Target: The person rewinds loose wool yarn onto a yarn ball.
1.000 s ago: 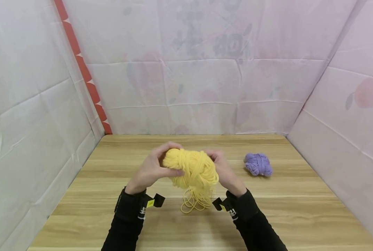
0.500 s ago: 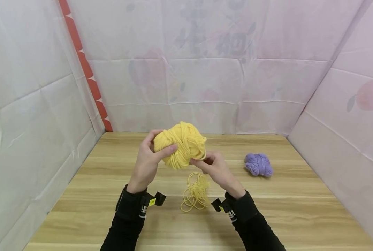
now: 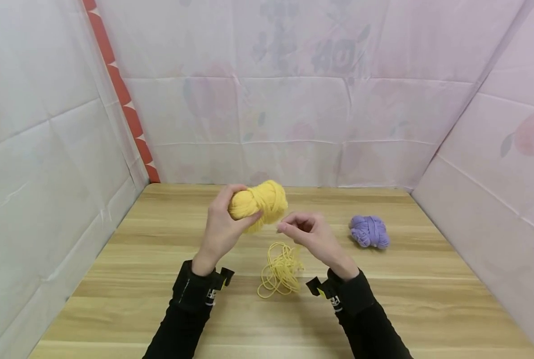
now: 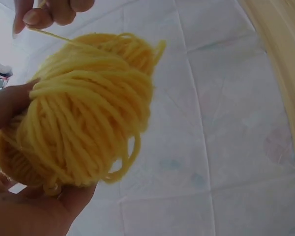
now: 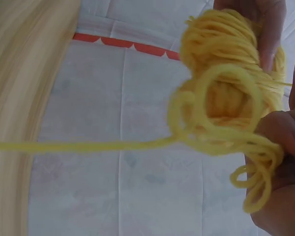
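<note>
Off to the right, purple yarn (image 3: 369,232) rests on the bench (image 3: 136,259); loose yellow coils (image 3: 282,272) lie nearer. Above these, the left hand (image 3: 222,227) grips the yellow ball (image 3: 269,199); the right hand (image 3: 314,237) pinches its strand (image 4: 54,35).

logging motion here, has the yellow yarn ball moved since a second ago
Yes: in the head picture, the yellow yarn ball shifted up and slightly left; its top, then below the far table edge, now overlaps it.

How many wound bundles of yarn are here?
2: a yellow bundle held in the left hand, and a purple bundle on the table, right of the right hand. The loose yellow tangle isn't wound.
</note>
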The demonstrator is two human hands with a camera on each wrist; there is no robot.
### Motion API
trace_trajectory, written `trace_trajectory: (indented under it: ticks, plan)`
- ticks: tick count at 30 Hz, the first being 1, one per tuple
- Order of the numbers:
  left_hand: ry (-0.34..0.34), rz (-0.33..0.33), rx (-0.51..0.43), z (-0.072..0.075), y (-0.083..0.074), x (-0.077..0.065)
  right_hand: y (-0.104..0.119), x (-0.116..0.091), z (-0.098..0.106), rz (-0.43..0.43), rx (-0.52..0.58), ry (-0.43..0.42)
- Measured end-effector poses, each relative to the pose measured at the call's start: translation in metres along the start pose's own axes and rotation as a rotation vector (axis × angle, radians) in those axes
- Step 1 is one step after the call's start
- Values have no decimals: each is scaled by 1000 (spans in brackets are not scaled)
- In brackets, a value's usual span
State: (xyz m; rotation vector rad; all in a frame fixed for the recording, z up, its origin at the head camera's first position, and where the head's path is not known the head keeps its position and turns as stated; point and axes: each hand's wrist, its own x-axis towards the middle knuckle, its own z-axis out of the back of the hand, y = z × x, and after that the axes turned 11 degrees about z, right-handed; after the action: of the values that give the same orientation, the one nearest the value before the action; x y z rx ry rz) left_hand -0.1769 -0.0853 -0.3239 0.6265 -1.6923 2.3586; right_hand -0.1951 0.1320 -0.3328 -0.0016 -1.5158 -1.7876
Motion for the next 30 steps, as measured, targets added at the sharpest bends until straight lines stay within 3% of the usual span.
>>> trace_trajectory:
  ticks: [3, 7, 12, 17, 22, 27, 30]
  plan:
    - [53, -79, 116, -2, 1, 0, 1, -1, 4, 19, 36, -9]
    - [183, -105, 205, -3, 1, -1, 3, -3, 9, 42, 59, -37]
    - [379, -118, 239, -2, 1, -3, 5, -4, 14, 75, 41, -71]
    - [515, -180, 220, -1, 2, -3, 4, -4, 16, 63, 0, -91]
    - [637, -185, 112, 5, 0, -5, 1, -3, 13, 22, -18, -90]
    - [706, -33, -139, 15, -5, -8, -7, -1, 6, 25, 29, -47]
    - [654, 67, -306, 23, -9, -9, -11, 0, 5, -21, 86, -2]
